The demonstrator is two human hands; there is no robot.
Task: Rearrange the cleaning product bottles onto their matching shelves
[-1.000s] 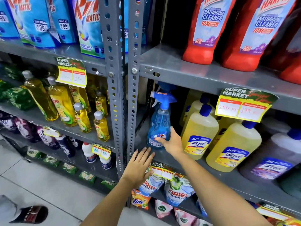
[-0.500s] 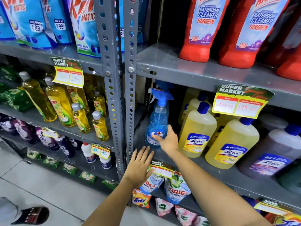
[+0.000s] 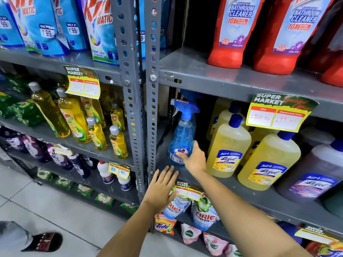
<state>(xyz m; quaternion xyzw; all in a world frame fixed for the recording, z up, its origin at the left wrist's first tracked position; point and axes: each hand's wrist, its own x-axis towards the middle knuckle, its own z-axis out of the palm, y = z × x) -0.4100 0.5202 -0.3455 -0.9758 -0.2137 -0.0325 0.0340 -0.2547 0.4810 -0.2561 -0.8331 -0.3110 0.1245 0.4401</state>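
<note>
A blue trigger spray bottle (image 3: 182,130) stands upright at the left end of the middle right shelf (image 3: 269,206), beside the yellow Lizol bottles (image 3: 229,145). My right hand (image 3: 194,160) grips its lower part, thumb on the front label and fingers round the right side. My left hand (image 3: 161,190) is open, fingers spread, flat against the shelf's front edge just below the bottle, holding nothing.
Red bathroom cleaner bottles (image 3: 232,34) fill the shelf above. A purple Lizol bottle (image 3: 311,175) stands farther right. Yellow dish-liquid bottles (image 3: 74,119) sit on the left rack beyond the grey uprights (image 3: 130,89). Detergent pouches (image 3: 204,217) hang below.
My right hand has stayed on the spray bottle's base and my left hand at the shelf edge; only the view has shifted slightly.
</note>
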